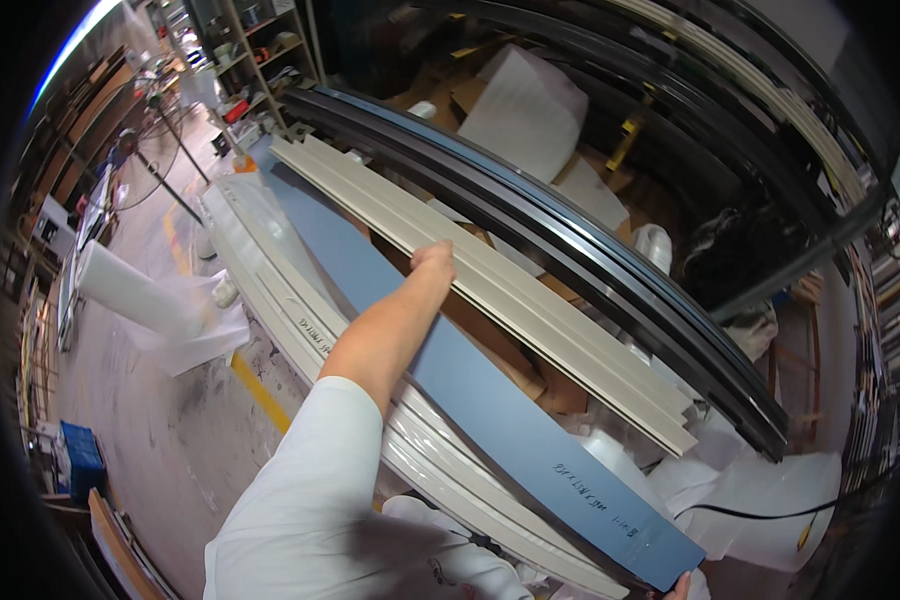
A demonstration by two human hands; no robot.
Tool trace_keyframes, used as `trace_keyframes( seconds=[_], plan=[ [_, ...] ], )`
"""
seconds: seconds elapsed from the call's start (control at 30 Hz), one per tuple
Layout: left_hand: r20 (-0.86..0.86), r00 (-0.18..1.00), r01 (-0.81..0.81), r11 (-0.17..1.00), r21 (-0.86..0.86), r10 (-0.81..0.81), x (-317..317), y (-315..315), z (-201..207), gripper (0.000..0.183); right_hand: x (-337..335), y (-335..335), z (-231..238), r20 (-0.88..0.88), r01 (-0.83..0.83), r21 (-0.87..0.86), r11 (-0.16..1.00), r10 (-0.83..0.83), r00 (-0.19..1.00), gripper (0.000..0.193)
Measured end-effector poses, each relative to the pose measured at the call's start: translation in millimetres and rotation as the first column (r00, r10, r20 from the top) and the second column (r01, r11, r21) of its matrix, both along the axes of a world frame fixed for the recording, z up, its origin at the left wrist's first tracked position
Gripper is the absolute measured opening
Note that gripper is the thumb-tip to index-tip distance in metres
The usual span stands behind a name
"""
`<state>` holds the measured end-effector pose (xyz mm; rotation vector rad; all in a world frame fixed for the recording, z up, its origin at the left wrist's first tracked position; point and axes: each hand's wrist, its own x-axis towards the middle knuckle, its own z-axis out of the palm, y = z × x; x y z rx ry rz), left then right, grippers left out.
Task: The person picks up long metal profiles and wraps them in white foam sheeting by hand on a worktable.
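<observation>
My left hand (435,264) reaches across a long blue panel (390,290) and is closed at the near edge of a long beige ridged profile (530,310). Its fingertips are partly hidden by the hand itself. At the lower right, a bit of my right hand (681,587) shows at the end corner of the blue panel, gripping its edge; the rest is out of view. Dark handwriting marks the panel near that end. Nearer to me, long cream-white profiles (430,450), partly under clear film, lie alongside the panel.
Beyond the beige profile run dark profiles (570,235) with a blue strip. Behind them are cardboard and white foam sheets (525,105). A white foam roll (130,285) lies on the floor at left, near a yellow line (260,392). Shelving (265,50) stands at the far end.
</observation>
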<state>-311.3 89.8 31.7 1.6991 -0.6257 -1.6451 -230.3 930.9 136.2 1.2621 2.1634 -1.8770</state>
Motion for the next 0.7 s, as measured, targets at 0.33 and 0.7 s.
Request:
trace_keyframes(
  seconds=[0.33,0.7],
  plan=[
    [0.19,0.978,-0.092,0.996,0.003,0.09,12.3,15.3,-2.7,0.046,29.2,38.6,-32.2,-0.076,-0.101,0.007,0.995,0.102,0.992,0.049],
    [-0.113,0.911,0.356,0.895,-0.268,-0.397,58.7,-59.9,-92.6,0.038,-50.8,-19.9,-27.5,-0.018,-0.344,-0.003,0.939,0.344,0.939,0.031]
  ],
)
